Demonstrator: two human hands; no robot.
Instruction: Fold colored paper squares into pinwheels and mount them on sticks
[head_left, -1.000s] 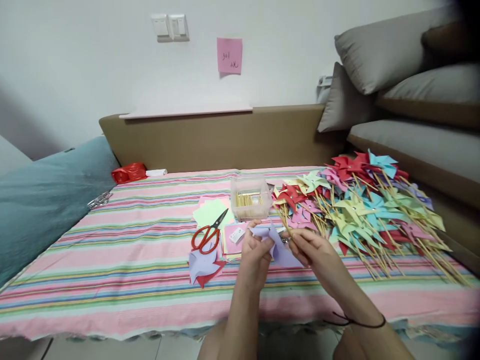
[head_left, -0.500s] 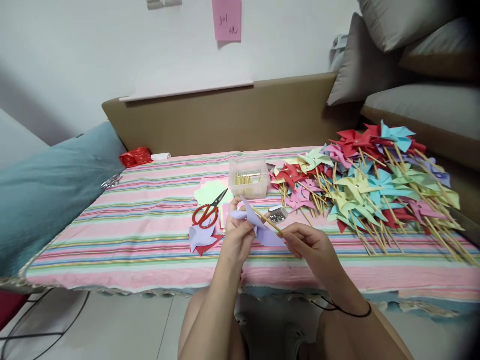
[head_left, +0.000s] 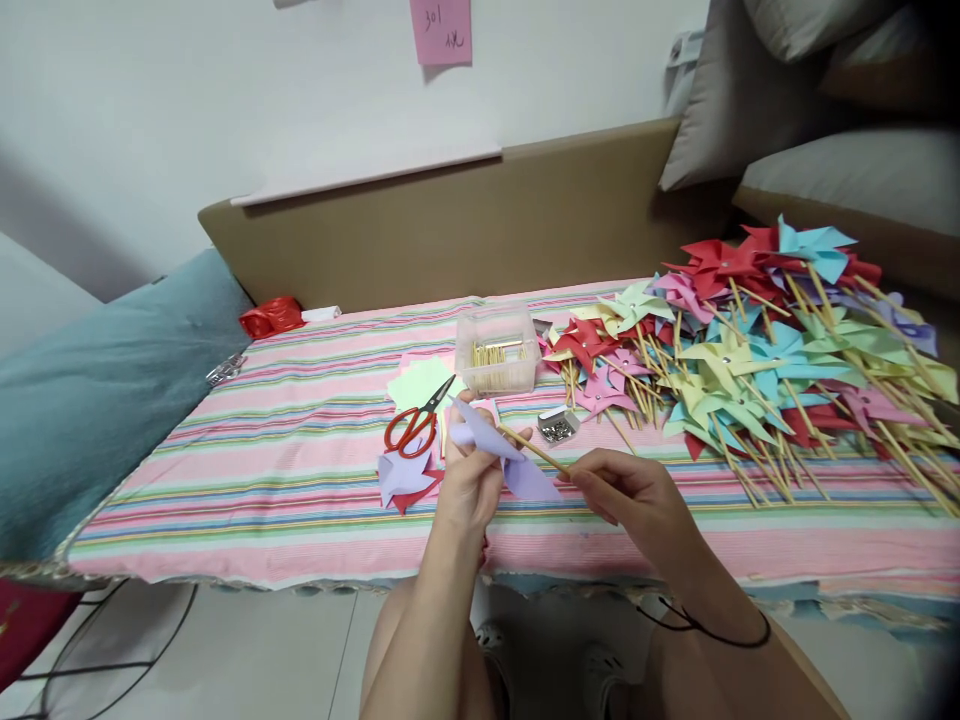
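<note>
A lilac paper pinwheel [head_left: 529, 478] is gripped in my left hand [head_left: 471, 476], its fingers closed around the folded head. From the back of the paper a thin wooden stick [head_left: 541, 452] slants down to the right. My right hand [head_left: 630, 490] pinches the lower end of that stick between thumb and fingers. Left of my left hand lie red-handled scissors [head_left: 417, 424], open-bladed, partly over pale green paper [head_left: 424, 384]. Below them a lilac pinwheel blank [head_left: 400, 474] rests on red paper [head_left: 420, 494]. A small box of metal pins [head_left: 558, 428] sits just beyond my hands.
A clear plastic box [head_left: 496, 378] holds several wooden sticks. Finished pinwheels [head_left: 742, 370] in many colours pile up at right. A red plastic bag [head_left: 271, 318] and a white roll [head_left: 321, 314] lie at back left, above a striped cloth [head_left: 247, 480]. Cushions [head_left: 712, 100] stand at back right.
The view has shifted slightly. My left hand has moved a little left with the pinwheel, and more of the stick shows between the paper and my right hand. Both hands keep their hold.
</note>
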